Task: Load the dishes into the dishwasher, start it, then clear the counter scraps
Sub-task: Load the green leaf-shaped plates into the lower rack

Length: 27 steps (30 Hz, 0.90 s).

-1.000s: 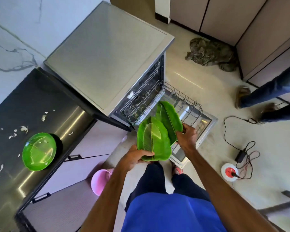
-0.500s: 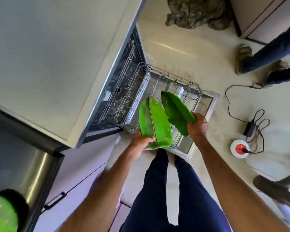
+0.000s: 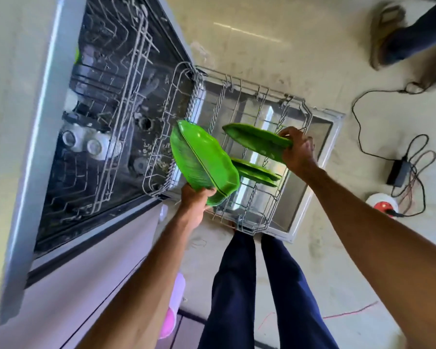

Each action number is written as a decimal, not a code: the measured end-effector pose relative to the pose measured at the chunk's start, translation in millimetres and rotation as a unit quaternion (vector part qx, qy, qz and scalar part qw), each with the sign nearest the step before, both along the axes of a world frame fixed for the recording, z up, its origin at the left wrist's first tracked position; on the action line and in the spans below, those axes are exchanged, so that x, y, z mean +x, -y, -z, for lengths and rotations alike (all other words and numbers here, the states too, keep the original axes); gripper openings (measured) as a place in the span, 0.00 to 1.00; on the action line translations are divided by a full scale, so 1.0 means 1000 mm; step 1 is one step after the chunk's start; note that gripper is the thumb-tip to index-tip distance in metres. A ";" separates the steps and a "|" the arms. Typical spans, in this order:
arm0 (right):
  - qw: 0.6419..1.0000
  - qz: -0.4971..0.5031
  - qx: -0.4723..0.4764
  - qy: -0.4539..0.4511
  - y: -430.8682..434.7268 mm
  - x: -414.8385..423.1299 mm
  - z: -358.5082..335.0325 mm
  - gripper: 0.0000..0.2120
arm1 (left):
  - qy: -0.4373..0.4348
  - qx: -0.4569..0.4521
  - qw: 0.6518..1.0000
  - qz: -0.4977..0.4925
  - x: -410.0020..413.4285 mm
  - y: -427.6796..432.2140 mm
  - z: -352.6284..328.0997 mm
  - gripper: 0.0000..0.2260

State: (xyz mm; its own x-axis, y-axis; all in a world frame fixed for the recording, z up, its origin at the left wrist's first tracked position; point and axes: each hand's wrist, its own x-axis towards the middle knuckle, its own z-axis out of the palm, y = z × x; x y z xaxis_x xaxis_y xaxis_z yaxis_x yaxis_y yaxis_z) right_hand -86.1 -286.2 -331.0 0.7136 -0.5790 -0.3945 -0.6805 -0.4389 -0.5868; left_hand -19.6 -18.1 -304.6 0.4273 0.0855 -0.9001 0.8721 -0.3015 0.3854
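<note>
**Loading in hand: plates held over rack**

Head view: left hand (image 3: 196, 199) grips a green stack (image 3: 204, 159) by its near edge. Right hand (image 3: 298, 149) pinches one plate (image 3: 257, 141) above the pulled-out rack (image 3: 262, 90). Next move, as judged: stand that plate edgewise between tines.

Black adapter (image 3: 398, 172), cables (image 3: 358, 127), red-white socket (image 3: 382, 203) on floor (image 3: 312, 46); pink tub (image 3: 168, 323) lower left.

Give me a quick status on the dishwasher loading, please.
Left hand grips a green plate, right hand grips a second plate above the lower rack. Third plate already racked. Nothing in the way.
</note>
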 end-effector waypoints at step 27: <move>0.980 -0.171 0.007 -0.097 -0.009 -0.008 0.101 0.21 | -0.049 -0.018 0.999 0.005 0.030 -0.003 0.051 0.24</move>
State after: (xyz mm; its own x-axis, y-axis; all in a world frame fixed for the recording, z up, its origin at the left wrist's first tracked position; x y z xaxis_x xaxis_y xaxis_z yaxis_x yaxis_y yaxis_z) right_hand -93.8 -277.5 -432.4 0.7754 -0.3122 -0.5488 -0.5945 -0.6539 -0.4679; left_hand 10.0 -15.1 -355.2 0.3376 0.0491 -0.9400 0.9033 -0.2976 0.3089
